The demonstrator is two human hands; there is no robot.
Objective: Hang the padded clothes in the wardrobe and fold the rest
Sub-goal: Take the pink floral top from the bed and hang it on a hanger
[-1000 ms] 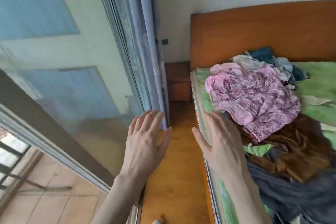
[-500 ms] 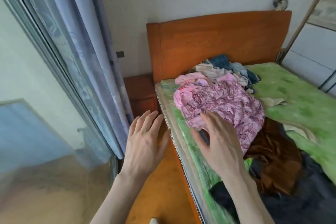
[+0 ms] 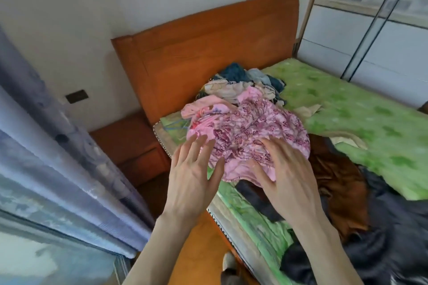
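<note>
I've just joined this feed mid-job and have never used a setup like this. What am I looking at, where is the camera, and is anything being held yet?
There is no machine here: these are a person's two bare hands, filmed by one wide-angle camera worn on the head, looking forward and down. The surface is a bed with a green cover and an orange wooden headboard. On it lies a heap of clothes: a pink flowered garment on top, a brown garment and a dark garment nearer the camera, blue and cream pieces behind. The left hand hovers open at the bed's edge. The right hand is spread open over the pink garment; I cannot tell if it touches. Nothing is held.
</note>
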